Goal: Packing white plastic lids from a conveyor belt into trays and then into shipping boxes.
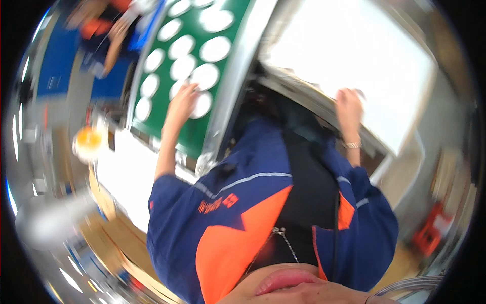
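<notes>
Reaching forward, the left hand [183, 99] rests its fingers on a white disc [201, 104] on the green belt [195, 134], while the right hand [348, 104] clamps a white board's [354, 61] edge.

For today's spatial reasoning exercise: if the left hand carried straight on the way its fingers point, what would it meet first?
The left hand already reaches the white discs on the green belt; going on, it would probably meet the next disc up, though blur hides the depth.
</notes>
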### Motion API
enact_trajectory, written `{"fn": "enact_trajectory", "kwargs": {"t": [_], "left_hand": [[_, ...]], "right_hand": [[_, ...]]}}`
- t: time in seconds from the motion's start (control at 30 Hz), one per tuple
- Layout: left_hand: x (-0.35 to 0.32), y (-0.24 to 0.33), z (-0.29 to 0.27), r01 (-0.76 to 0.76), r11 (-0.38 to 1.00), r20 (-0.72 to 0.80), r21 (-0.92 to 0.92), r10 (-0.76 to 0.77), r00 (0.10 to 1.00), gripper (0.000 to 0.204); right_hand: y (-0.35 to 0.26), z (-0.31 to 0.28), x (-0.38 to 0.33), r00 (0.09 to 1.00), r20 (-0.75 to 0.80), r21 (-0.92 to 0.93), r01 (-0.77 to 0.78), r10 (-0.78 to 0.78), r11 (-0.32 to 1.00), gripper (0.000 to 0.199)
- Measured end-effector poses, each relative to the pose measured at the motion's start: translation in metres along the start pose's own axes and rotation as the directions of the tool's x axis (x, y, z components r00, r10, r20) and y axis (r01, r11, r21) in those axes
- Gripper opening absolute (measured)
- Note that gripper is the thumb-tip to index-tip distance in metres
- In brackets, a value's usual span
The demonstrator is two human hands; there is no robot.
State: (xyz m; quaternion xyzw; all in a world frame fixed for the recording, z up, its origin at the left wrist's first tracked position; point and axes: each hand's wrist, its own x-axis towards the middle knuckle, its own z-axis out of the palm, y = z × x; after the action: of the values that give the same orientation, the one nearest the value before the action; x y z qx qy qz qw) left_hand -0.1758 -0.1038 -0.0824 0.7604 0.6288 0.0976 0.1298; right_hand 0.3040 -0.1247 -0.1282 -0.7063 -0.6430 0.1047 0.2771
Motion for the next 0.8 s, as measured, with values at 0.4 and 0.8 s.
{"fn": "enact_trajectory", "kwargs": {"t": [0.4, 0.8], "left_hand": [[-0.027, 0.102, -0.023, -0.205, -0.299, -0.066, -0.932, -0.416, 0.907, 0.035], [0.017, 0.206, -0.042, 0.221, -0.912, -0.13, -0.346, 0.28, 0.951, 0.045]], "right_hand": [[0.002, -0.011, 0.01, 0.99, 0.137, 0.015, 0.011, -0.013, 1.0, 0.026], [-0.006, -0.014, 0.005, 0.991, 0.131, 0.041, -0.002, -0.004, 0.999, 0.026]]}}
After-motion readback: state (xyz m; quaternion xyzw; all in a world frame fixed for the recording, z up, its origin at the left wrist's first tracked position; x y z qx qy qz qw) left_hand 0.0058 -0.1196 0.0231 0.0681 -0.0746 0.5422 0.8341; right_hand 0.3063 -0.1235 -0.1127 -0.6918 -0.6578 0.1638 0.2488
